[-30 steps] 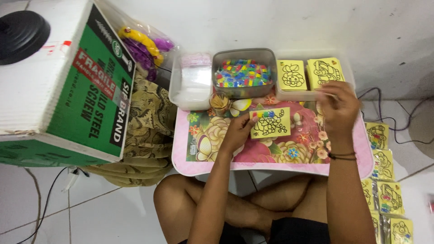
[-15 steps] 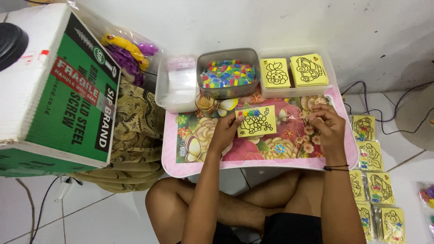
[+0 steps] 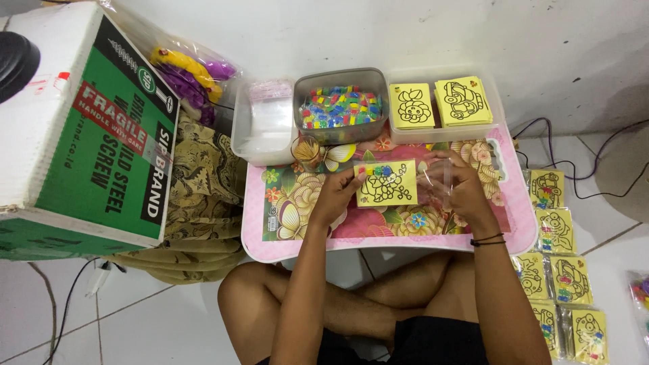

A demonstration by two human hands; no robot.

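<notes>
On the pink floral-topped low table (image 3: 514, 223), the left hand (image 3: 336, 196) pinches the left edge of a yellow picture card with a black outline drawing (image 3: 387, 183), which lies flat at the table's middle. The right hand (image 3: 463, 186) grips a clear plastic sleeve (image 3: 433, 177) just beside the card. Behind the table sits a grey tub of coloured bits (image 3: 340, 107).

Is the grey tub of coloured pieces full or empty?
Nearly full: the grey tub behind the pink table has no lid on, and mixed coloured pieces heap close to its rim.

Black wristband (image 3: 488, 239), black shorts (image 3: 433, 341)
</notes>
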